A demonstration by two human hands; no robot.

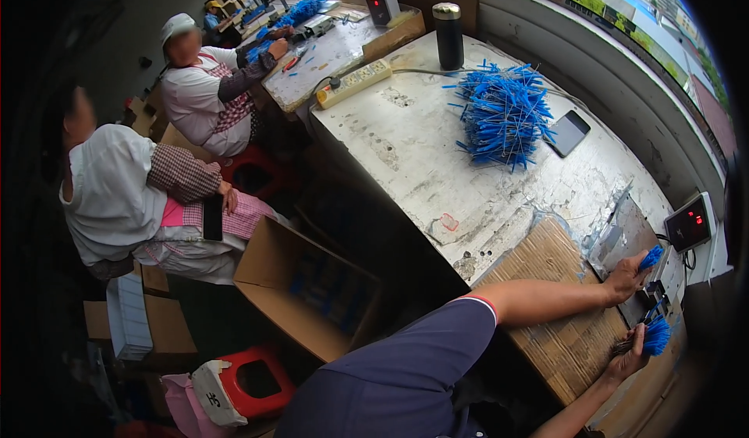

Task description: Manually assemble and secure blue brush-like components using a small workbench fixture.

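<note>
From your head, the fisheye looked down, close over your sleeve [413,352] at six o'clock; your left hand [622,280] and right hand [628,360] sat toward four, the window [659,44] at two, co-workers [193,95] farther off at ten.

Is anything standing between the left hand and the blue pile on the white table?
Nothing visible appears to block the left hand from the blue pile; worn tabletop lies between them. The dark phone lies flat beside the pile's right edge, off that line.
</note>
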